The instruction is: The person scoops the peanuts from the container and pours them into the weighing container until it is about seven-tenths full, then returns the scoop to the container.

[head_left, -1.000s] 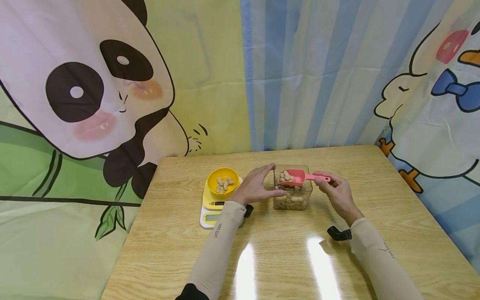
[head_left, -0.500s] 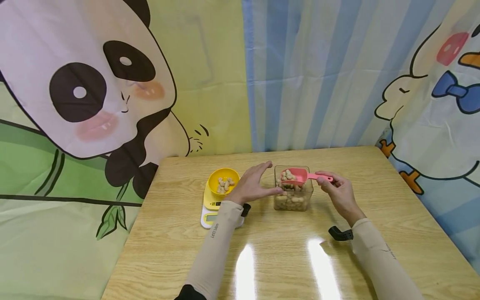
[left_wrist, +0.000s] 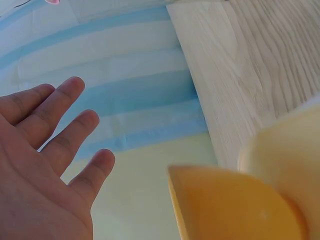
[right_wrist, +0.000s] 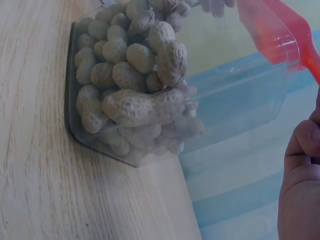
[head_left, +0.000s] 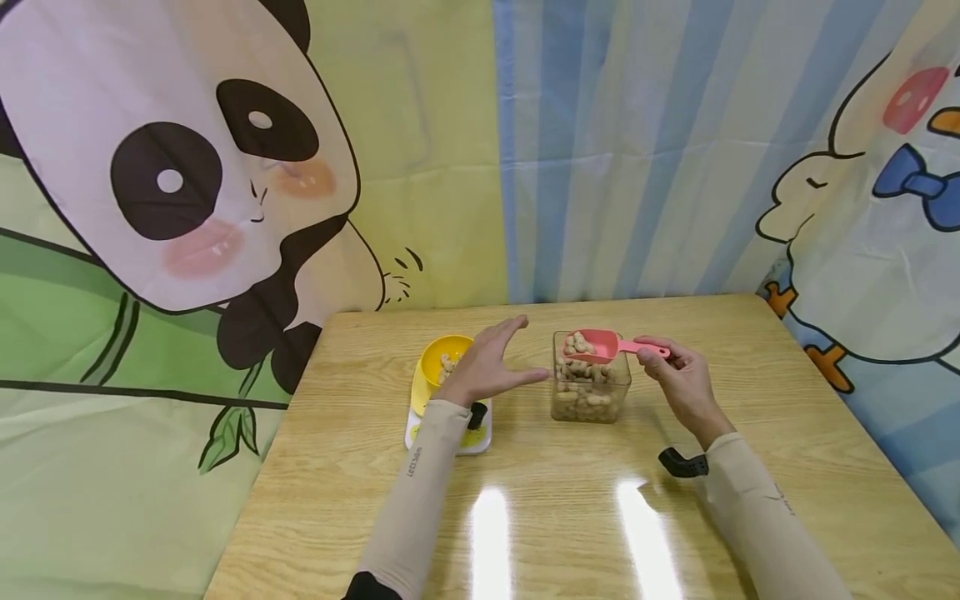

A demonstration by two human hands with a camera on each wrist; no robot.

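My right hand (head_left: pixel 681 383) grips the handle of a pink scoop (head_left: pixel 600 345), which carries several peanuts (head_left: pixel 577 343) at the mouth of a clear container (head_left: pixel 591 402). Unshelled peanuts (right_wrist: pixel 130 65) fill the container's lower part, as the right wrist view shows. My left hand (head_left: pixel 491 367) is apart from the container, on its left, with thumb and fingers spread and nothing held. Behind that hand, partly hidden, a yellow bowl (head_left: pixel 435 347) with some peanuts sits on a yellow and white kitchen scale (head_left: pixel 418 392). In the left wrist view the bowl (left_wrist: pixel 225 205) appears close by the left hand (left_wrist: pixel 45 150).
Everything stands on a wooden table (head_left: pixel 570 508). A curtain (head_left: pixel 427 167) with cartoon animals hangs right behind the table's back edge. A black wrist mount (head_left: pixel 682 463) sticks out beside the right sleeve.
My left hand has moved left, away from the container, and now covers more of the bowl and scale. The right hand has raised the loaded scoop slightly.
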